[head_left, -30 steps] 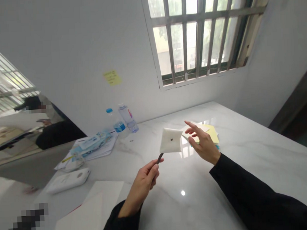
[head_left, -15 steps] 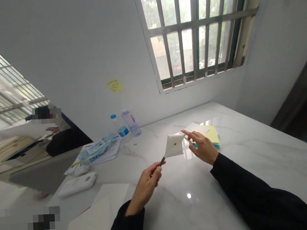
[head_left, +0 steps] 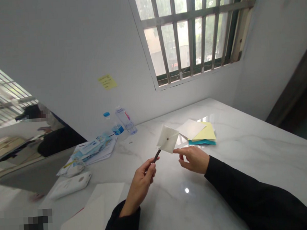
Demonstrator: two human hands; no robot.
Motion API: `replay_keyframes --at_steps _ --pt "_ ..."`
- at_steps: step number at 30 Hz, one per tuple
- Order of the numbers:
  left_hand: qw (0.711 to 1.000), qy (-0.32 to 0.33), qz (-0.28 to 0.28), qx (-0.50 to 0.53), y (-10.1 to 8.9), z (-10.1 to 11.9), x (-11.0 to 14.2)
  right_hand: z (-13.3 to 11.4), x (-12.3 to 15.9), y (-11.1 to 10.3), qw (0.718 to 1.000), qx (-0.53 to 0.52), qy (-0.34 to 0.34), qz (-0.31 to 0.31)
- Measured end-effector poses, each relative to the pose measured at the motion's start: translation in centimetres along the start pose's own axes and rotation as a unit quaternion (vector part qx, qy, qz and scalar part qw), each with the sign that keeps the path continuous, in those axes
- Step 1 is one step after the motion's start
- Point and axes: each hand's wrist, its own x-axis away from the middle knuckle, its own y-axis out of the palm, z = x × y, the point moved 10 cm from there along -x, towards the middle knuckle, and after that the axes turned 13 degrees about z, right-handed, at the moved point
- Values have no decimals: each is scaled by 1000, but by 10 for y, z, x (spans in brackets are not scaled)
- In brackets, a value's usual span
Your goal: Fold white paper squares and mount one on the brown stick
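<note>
A folded white paper square (head_left: 167, 139) sits on the tip of a thin dark stick (head_left: 157, 156), with a small dark pin or dot at its centre. My left hand (head_left: 139, 186) is closed around the stick below the paper. My right hand (head_left: 192, 160) is held out beside the paper, its fingers apart. The tip of its index finger reaches the paper's lower corner. Nothing is held in that hand.
A stack of white, yellow and teal paper (head_left: 197, 134) lies on the white marble table (head_left: 224, 183) beyond my hands. Farther left are two water bottles (head_left: 125, 120), a packet on papers (head_left: 93, 148), a white case (head_left: 71, 185) and white sheets (head_left: 101, 203).
My right hand has dropped lower and its index finger has moved to the paper's lower corner. The paper square has turned on the stick. The view has shifted slightly.
</note>
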Motion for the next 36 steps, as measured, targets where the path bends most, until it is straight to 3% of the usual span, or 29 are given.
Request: replay_keyframes --at_steps 5,9,12,14,17,20,27,29,34,36 --pt "1000 -4 3 15 -4 6 0 -23 5 3 998 -49 -26 -23" --pt "982 -4 48 184 -23 21 -2 -26 12 18 989 -145 17 -27" --pt "936 -10 80 342 -33 21 -4 -31 25 50 951 -285 100 -69" --pt "920 -36 85 381 -28 10 -4 -42 35 72 915 -361 141 -110" --pt "928 -50 66 364 -12 -2 -2 -55 42 86 894 -405 155 -113" --pt "949 -23 44 313 -1 -6 -1 -50 43 94 866 -452 183 -111" --pt "966 -24 136 220 -33 -32 -18 5 34 106 833 -471 284 -67" --pt "968 -14 136 212 -36 -32 -21 4 40 113 824 -472 292 -114" --pt "975 -8 117 187 -26 -32 -21 -27 66 123 772 -495 273 -289" --pt "975 -7 125 182 -28 -35 -23 -32 72 122 768 -485 259 -329"
